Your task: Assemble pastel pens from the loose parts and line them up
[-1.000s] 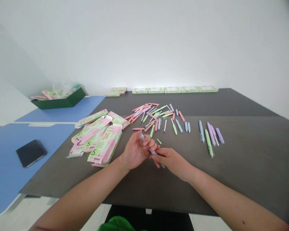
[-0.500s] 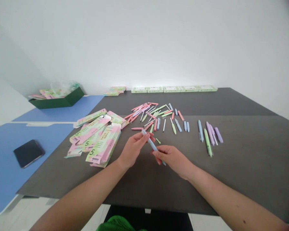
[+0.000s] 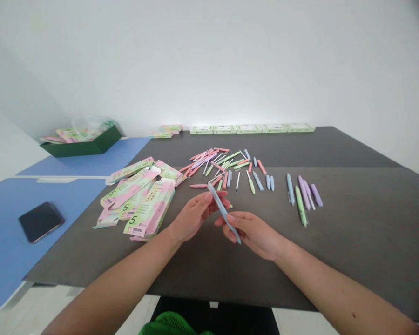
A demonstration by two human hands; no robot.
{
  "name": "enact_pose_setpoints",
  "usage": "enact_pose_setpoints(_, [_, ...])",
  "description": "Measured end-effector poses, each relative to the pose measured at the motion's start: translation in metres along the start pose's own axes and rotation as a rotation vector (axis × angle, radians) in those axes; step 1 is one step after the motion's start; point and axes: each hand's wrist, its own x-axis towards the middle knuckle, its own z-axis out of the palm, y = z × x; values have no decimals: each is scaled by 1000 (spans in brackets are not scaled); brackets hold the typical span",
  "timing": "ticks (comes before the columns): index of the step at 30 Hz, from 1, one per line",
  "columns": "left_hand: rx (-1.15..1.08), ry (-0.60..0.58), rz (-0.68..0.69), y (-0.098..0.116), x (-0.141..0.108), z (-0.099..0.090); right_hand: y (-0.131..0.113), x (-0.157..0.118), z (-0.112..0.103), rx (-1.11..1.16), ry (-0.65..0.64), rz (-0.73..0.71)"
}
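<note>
A light blue pen (image 3: 222, 210) slants between my two hands above the dark table (image 3: 202, 274). My left hand (image 3: 199, 211) pinches its upper end, and my right hand (image 3: 246, 229) grips the lower part. Behind the hands lies a loose spread of pen parts: pink barrels (image 3: 199, 186), a green piece (image 3: 250, 183), blue caps (image 3: 268, 182) and thin white refills (image 3: 238, 182). To the right rest a blue pen (image 3: 290, 188), a green pen (image 3: 300, 205), purple parts (image 3: 304, 191) and a purple cap (image 3: 316, 195).
Pink and green cartons (image 3: 148, 209) are heaped left of my left hand. A phone (image 3: 41, 222) lies on the blue table (image 3: 7, 265). A dark green box (image 3: 80, 148) holds packaging. Flat boxes (image 3: 249, 129) line the back edge near the wall.
The blue pen has turned slightly in my fingers and shows more of its length. My left hand's fingers have shifted a little along its upper end.
</note>
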Motion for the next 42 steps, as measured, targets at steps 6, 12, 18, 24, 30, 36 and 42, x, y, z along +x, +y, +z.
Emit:
enact_pose_setpoints(6, [31, 106, -18, 0, 1, 1, -1, 3, -2, 67, -28, 43])
enact_pose_setpoints(12, [10, 219, 45, -2, 7, -3, 2, 5, -7, 7, 36, 37])
enact_pose_setpoints(18, [125, 289, 62, -2, 8, -3, 1, 4, -7, -54, 33, 21])
enact_pose_setpoints(24, [265, 239, 23, -6, 8, 4, 1, 7, -5, -256, 165, -39])
enact_pose_setpoints(30, [285, 155, 38, -12, 5, 9, 0, 8, -5, -136, 246, -45])
enact_pose_setpoints(36, [324, 155, 124, -10, -2, 7, -4, 8, -12, 121, 343, -191])
enact_pose_setpoints(42, [361, 218, 141, -6, -2, 8, -4, 6, -10, 165, 285, -214])
